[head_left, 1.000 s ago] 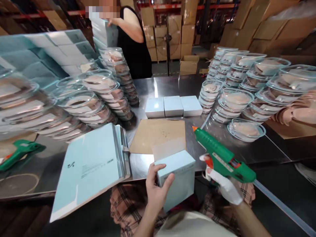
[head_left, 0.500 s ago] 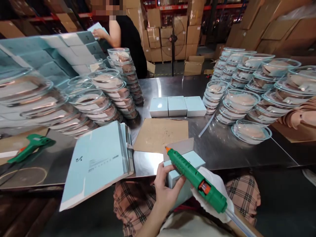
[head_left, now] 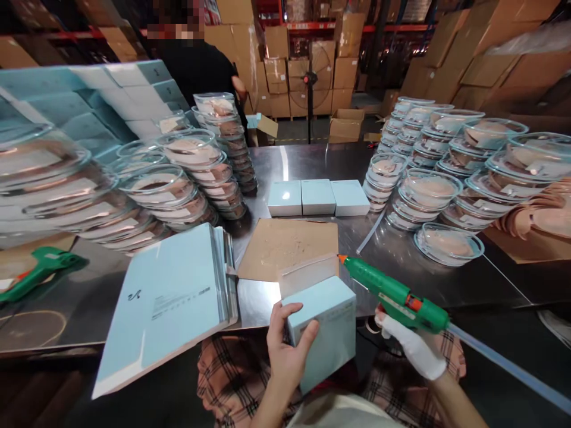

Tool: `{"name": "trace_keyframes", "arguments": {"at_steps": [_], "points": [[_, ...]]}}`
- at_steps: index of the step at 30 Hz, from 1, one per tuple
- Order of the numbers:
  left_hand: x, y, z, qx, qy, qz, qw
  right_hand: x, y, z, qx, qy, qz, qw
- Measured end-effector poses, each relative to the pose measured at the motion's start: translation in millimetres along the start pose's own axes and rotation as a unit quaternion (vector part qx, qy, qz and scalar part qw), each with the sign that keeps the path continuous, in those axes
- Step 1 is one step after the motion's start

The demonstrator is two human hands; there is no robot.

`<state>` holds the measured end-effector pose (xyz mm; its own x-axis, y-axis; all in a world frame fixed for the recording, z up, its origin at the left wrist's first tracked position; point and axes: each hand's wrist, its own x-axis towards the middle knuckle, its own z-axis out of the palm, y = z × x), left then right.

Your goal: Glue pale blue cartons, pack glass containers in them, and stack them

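My left hand [head_left: 288, 342] grips a light blue box [head_left: 328, 324] by its left end, thumb and fingers on either side of the corner. The box is tilted over my lap, and its white inner flap [head_left: 308, 276] stands raised at the far side. Gloved in white, my right hand [head_left: 413, 345] is wrapped around the handle of a green hot glue gun [head_left: 392, 291]. The gun's orange nozzle points left, just beyond the flap's right end. A clear glue stick [head_left: 508, 362] sticks out of its back.
A cardboard sheet [head_left: 289, 246] lies ahead on the metal table [head_left: 307, 159]. Behind it sit three closed blue boxes [head_left: 318, 197]. Flat blue cartons [head_left: 167, 303] lie left, beside stacked clear round containers [head_left: 191, 148]. More such stacks [head_left: 428, 184] stand right. A second glue gun [head_left: 38, 272] rests far left.
My right hand has moved the glue gun right, off the flap. The box has turned, showing more of its front side. The co-worker behind the table has turned away.
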<state>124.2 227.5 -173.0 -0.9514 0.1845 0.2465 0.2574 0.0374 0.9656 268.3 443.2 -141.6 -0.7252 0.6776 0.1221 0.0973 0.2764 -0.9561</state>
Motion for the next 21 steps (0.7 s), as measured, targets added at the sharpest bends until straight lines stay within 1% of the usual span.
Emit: {"name": "trace_keyframes", "arguments": {"at_steps": [1, 2, 4, 5, 6, 9, 10, 12, 14, 16, 17, 18, 19, 21], "points": [[1.7, 0.1, -2.7, -0.009, 0.009, -0.011, 1.000, 6.4, 0.1, -0.9, 0.027, -0.004, 0.046, 0.999], [3.5, 0.3, -5.7, -0.018, 0.012, -0.024, 0.999, 14.4, 0.0, 0.2, 0.061, -0.010, 0.106, 0.992], [7.3, 0.3, -11.6, -0.035, 0.008, -0.053, 0.998, 34.3, -0.1, 8.6, 0.119, -0.033, 0.226, 0.966], [9.0, 0.1, -14.0, -0.040, 0.004, -0.065, 0.997, 45.3, 0.3, 15.3, 0.132, -0.048, 0.266, 0.954], [10.6, -0.1, -15.8, -0.043, 0.002, -0.074, 0.996, 56.3, 1.0, 22.5, 0.129, -0.063, 0.289, 0.947], [14.0, -0.9, -18.6, -0.044, 0.018, -0.076, 0.996, 83.5, 3.7, 37.1, 0.092, -0.109, 0.313, 0.939], [14.6, -1.0, -18.9, -0.045, 0.022, -0.074, 0.996, 89.5, 4.0, 36.9, 0.069, -0.118, 0.317, 0.939], [15.6, -0.8, -19.2, -0.048, 0.026, -0.070, 0.996, 96.0, 1.7, 29.0, 0.012, -0.118, 0.313, 0.942], [16.2, -0.1, -18.9, -0.050, 0.022, -0.067, 0.996, 96.0, -6.1, 17.6, -0.045, -0.093, 0.293, 0.950], [16.4, 1.1, -17.9, -0.050, 0.009, -0.058, 0.997, 91.8, -18.9, 13.3, -0.065, -0.076, 0.230, 0.968], [16.4, 1.8, -17.2, -0.052, -0.008, -0.051, 0.997, 89.3, -25.9, 15.8, -0.055, -0.087, 0.188, 0.977], [16.2, 2.4, -16.5, -0.055, -0.029, -0.045, 0.997, 87.1, -32.3, 21.2, -0.028, -0.117, 0.149, 0.982], [15.9, 2.9, -15.8, -0.060, -0.053, -0.041, 0.996, 85.6, -37.4, 28.6, 0.012, -0.162, 0.124, 0.979], [15.3, 3.7, -14.5, -0.076, -0.094, -0.043, 0.992, 85.3, -42.2, 44.9, 0.106, -0.249, 0.126, 0.954]]}}
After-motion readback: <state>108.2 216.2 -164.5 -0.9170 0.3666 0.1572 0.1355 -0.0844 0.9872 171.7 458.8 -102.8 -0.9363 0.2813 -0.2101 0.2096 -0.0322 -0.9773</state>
